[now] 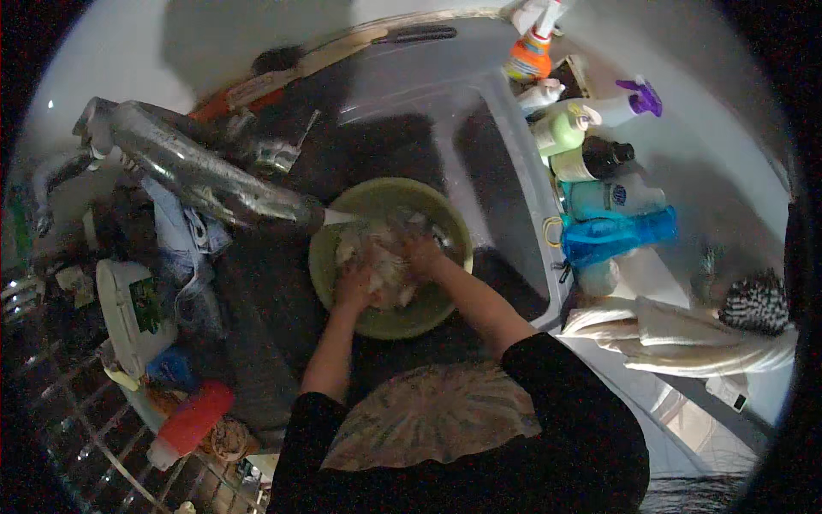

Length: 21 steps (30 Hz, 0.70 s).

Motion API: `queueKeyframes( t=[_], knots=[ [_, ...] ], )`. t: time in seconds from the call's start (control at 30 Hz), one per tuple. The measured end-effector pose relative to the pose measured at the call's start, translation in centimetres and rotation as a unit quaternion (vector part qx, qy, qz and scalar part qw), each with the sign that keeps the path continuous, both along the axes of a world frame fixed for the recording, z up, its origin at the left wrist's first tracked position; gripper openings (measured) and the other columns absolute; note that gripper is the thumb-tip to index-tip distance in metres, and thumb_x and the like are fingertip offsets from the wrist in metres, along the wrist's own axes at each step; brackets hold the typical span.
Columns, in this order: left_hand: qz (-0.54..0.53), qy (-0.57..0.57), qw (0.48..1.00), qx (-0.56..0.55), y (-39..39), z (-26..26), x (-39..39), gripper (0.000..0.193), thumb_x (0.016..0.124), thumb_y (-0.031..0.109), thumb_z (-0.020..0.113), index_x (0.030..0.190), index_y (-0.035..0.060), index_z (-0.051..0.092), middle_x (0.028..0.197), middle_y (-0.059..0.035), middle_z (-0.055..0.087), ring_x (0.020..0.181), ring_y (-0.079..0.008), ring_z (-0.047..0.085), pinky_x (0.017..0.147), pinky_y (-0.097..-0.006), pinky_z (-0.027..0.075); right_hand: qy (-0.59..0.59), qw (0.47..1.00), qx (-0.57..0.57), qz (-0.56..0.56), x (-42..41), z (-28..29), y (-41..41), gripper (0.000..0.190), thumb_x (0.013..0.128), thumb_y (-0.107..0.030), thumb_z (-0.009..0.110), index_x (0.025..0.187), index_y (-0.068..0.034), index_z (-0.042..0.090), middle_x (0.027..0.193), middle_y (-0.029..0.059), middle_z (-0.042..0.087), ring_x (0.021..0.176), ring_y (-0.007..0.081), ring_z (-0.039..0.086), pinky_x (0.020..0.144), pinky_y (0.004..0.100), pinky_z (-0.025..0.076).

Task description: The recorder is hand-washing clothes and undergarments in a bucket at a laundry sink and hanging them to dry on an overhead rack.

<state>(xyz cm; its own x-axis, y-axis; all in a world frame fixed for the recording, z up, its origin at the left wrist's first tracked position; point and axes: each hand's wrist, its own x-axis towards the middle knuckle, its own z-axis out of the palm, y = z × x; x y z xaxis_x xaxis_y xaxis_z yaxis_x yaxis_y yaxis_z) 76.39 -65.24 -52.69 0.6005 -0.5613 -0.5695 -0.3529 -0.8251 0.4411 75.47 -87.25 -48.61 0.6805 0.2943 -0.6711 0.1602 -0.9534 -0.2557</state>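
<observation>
A round olive-green plastic basin (388,329) stands in the middle, with wet, light-coloured fabric (387,266) in it. My left hand (354,283) presses on the left side of the fabric, inside the basin. On its right side lies my right hand (420,252), blurred, near the upper part of the cloth. Whether the fingers of either hand are closed on the fabric is hard to see. A metal faucet (212,177) reaches in from the upper left, and water (343,217) runs from its end into the basin.
Several bottles line the right ledge, among them a blue bottle (616,236) and a purple-topped spray bottle (642,97). Towels (681,334) hang at the right. At the left are a wire rack (106,446), a white container (131,318), a red bottle (192,417) and a blue-grey cloth (183,231).
</observation>
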Motion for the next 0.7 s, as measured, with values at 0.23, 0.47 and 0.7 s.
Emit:
queueKeyframes(
  t=[0.23,0.47,0.7],
  knots=[
    [0.227,0.174,0.941,-0.179,3.2,-9.7,-1.0,0.069,0.074,0.023,0.075,0.136,0.0127,0.046,0.137,-0.0210,0.047,0.128,-0.0433,0.041,0.103,-0.0503,0.041,-0.044,0.930,0.170,-0.324,-2.1,-3.2,2.2,0.070,0.075,-0.035,0.076,0.137,-0.021,0.047,0.142,0.0151,0.042,0.127,0.0340,0.047,0.097,0.0454,0.046],
    [0.135,0.055,0.951,-0.273,0.3,4.6,-3.7,0.054,0.073,0.025,0.077,0.122,0.0124,0.056,0.134,-0.0192,0.048,0.125,-0.0410,0.042,0.103,-0.0501,0.039,-0.006,0.748,0.507,-0.428,-8.3,1.9,-0.4,0.051,0.078,-0.016,0.078,0.124,-0.011,0.059,0.131,0.0122,0.052,0.120,0.0271,0.052,0.101,0.0382,0.044],
    [0.092,-0.034,0.989,-0.107,-0.7,4.0,-4.7,0.101,0.060,0.039,0.087,0.144,0.0115,0.037,0.157,-0.0199,0.011,0.142,-0.0508,0.009,0.108,-0.0638,0.027,-0.141,0.981,0.131,-0.002,-5.5,0.8,-0.1,0.066,0.078,-0.023,0.076,0.138,-0.026,0.050,0.156,0.0130,0.020,0.145,0.0398,0.014,0.110,0.0596,0.027]
  ],
)
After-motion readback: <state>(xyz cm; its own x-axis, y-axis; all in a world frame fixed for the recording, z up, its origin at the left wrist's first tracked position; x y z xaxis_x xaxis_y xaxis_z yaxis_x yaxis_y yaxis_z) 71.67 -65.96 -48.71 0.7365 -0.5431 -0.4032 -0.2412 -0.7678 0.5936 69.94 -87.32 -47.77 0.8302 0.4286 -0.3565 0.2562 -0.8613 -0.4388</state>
